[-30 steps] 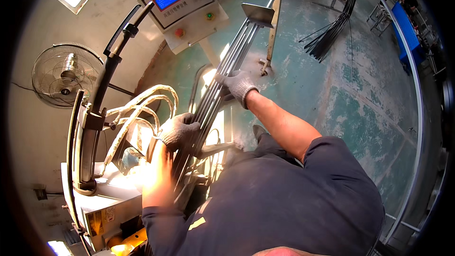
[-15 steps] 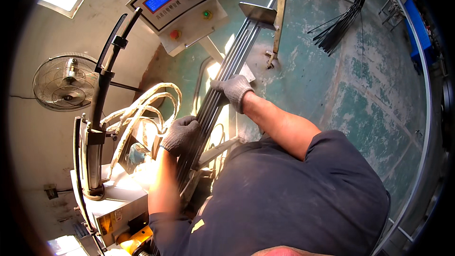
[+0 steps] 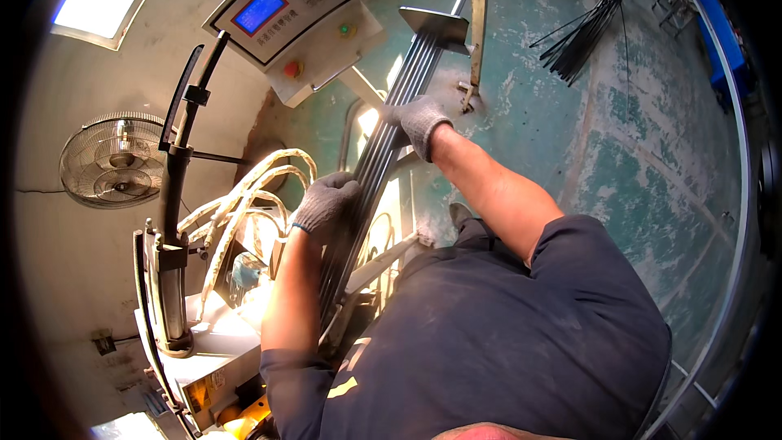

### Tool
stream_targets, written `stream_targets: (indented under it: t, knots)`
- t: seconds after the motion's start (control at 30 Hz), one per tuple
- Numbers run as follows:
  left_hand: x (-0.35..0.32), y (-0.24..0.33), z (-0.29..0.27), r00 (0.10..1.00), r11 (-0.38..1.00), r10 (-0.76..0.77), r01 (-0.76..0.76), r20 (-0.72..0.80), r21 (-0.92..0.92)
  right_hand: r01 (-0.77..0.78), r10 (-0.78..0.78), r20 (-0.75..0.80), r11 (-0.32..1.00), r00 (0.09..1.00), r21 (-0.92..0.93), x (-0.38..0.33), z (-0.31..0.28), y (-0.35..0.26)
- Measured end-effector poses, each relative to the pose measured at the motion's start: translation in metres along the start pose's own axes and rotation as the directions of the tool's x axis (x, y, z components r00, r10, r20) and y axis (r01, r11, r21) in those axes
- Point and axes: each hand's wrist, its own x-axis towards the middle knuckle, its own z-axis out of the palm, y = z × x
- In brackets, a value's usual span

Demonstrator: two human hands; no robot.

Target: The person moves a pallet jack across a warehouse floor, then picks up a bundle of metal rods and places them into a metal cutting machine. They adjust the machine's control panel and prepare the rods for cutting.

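Note:
A bundle of long, thin dark metal rods (image 3: 376, 161) slopes away from beside my body toward a flat metal plate (image 3: 436, 28) at the far end. In a grey knit glove, my left hand (image 3: 326, 208) is closed around the left side of the bundle at its nearer part. My right hand (image 3: 419, 124), gloved the same way, grips the rods farther along from the right side. Its fingertips reach over the top of the bundle. The rods' near ends are lost in shadow beside my left forearm.
A control box (image 3: 285, 20) with a blue screen and red and green buttons stands far left. Cream-wrapped hoses (image 3: 252, 183) loop left of my left hand, near a black upright post (image 3: 175, 195). A fan (image 3: 114, 159) is at the wall. More dark rods (image 3: 586, 33) lie far right.
Both hands have moved forward along the line of the rods, closer to the end plate, still closed on the bundle. The whole view has shifted slightly.

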Motion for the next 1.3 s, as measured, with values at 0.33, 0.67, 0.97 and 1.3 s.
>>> stream_targets:
  t: [0.33, 0.67, 0.97, 1.3]
  knots:
    - [0.014, 0.027, 0.019, 0.999, 0.999, -0.017, 0.018, 0.036, -0.028, 0.003, -0.004, -0.028, 1.0, 1.0, -0.013, 0.014, -0.012, 0.0]
    - [0.041, 0.05, 0.041, 0.993, 0.989, 0.116, -0.111, -0.038, 0.098, 0.011, -0.016, -0.047, 0.992, 0.999, -0.122, 0.015, -0.02, -0.003]
    - [0.045, 0.045, 0.052, 0.992, 0.992, 0.118, -0.116, -0.046, 0.044, 0.009, -0.024, -0.122, 0.992, 0.992, -0.123, -0.006, -0.049, -0.002]
    - [-0.055, 0.004, 0.042, 0.87, 0.951, 0.303, -0.304, -0.389, 0.061, 0.465, -0.486, -0.159, 0.872, 0.859, -0.153, -0.034, -0.096, -0.011]
